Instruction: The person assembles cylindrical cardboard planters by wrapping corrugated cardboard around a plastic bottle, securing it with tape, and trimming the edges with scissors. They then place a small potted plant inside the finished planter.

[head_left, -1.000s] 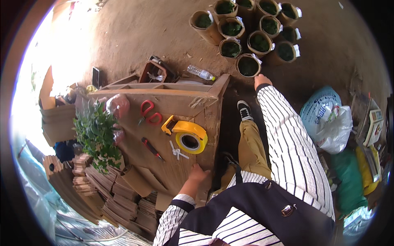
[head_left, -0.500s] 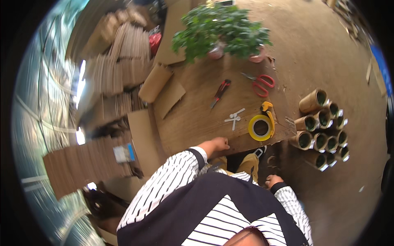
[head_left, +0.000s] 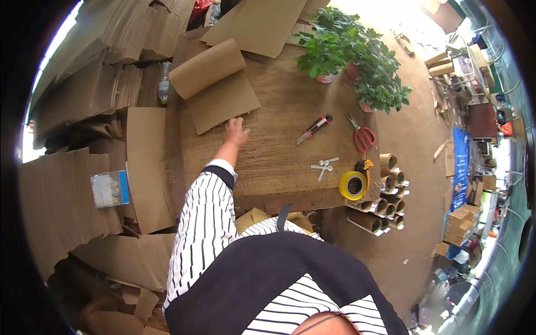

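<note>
Clock set on the tabletop, 12 being the far side from the wearer: the left hand point(head_left: 236, 134) is now reaching over the table point(head_left: 268, 162) toward 10 o'clock, its fingertips meeting the near edge of a flat cardboard sheet point(head_left: 226, 106); half a second ago it was resting, closed up, at the table's near edge, at 6. Its fingers are appearing partly bent; cannot tell whether they are pinching the sheet. The right hand, previously hanging below the table edge toward 5, is now lying outside the view; cannot tell its state. The sheet is lying at 10, with a curled piece of cardboard point(head_left: 209, 67) along its far side; cannot tell whether the two are joined. The head is turning to the left, so a clear bottle point(head_left: 163, 86) is now showing beyond the table at 10. Other items are keeping their order: leafy plants point(head_left: 385, 84) are standing toward 1, the cutter point(head_left: 314, 129) and red-handled scissors point(head_left: 357, 126) are lying at 3, white plastic pieces point(head_left: 324, 163) at 5, yellow tape point(head_left: 352, 196) at 4, and cardboard tubes point(head_left: 385, 162) are clustering past the table's corner at 4.
</note>
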Available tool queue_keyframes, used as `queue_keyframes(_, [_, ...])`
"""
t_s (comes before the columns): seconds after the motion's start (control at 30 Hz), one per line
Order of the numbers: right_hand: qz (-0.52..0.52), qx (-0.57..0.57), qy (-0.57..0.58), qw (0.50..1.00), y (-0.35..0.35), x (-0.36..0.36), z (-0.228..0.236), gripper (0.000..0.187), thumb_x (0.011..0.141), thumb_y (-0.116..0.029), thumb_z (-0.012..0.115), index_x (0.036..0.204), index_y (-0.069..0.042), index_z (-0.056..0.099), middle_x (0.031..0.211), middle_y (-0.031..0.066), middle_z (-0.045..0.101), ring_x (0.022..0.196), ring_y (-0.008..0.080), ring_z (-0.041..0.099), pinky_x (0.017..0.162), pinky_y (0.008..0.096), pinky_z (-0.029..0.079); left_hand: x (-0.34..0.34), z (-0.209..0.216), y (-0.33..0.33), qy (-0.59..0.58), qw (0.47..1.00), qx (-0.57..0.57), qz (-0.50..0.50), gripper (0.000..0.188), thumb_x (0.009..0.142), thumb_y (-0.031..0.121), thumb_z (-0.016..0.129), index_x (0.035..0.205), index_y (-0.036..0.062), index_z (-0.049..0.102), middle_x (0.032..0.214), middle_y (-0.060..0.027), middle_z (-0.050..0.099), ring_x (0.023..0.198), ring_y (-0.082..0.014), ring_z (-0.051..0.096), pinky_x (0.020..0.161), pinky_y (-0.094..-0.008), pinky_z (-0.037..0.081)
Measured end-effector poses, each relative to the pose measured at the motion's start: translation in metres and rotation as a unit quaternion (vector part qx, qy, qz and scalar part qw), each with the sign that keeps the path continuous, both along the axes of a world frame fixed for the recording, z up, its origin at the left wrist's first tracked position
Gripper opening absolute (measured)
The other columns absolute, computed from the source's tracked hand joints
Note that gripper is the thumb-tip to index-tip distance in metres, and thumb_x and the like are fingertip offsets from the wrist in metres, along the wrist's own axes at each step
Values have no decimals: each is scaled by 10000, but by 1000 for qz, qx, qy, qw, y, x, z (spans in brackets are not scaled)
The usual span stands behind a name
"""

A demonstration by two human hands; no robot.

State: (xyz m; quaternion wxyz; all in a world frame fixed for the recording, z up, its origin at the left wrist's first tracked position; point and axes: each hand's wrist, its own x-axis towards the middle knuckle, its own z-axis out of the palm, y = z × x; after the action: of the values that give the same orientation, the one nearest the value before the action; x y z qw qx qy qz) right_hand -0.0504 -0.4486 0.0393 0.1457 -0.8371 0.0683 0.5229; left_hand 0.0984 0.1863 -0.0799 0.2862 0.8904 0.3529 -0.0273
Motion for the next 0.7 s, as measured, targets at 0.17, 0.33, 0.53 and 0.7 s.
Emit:
queue_keyframes(0.17, [15,48,18,999,20,-3,3,271,965,-215,544,1123,-56,696,1094,95,713,1031,256,670,922,371,507,31,-5,78,38,999,-1,-6,812,842,465,693,1510,171,337,1513,-144,383,1405,-355,350,1132,-486,345])
queue_keyframes(0.33, [90,10,-64,994,145,64,57,363,844,-373,651,1089,-113,710,1068,159,710,1031,346,667,879,427,525,-4,-13,80,71,996,-29,-41,917,857,472,683,1569,189,180,1514,-196,376,1419,-385,311,1132,-537,319])
queue_keyframes(0.53, [182,51,-152,970,226,150,81,279,871,-275,618,1088,-109,672,1054,162,673,996,362,646,858,461,524,-76,-10,15,61,993,-28,-93,954,847,395,724,1567,163,142,1435,-245,436,1367,-419,354,1124,-513,319])
queue_keyframes(0.7, [134,129,-294,937,225,255,16,277,859,-241,674,1097,-101,700,929,125,731,828,296,714,747,384,568,-110,23,-18,168,978,-124,-15,1033,837,407,723,1577,155,48,1343,-280,535,1234,-450,516,1035,-505,422])
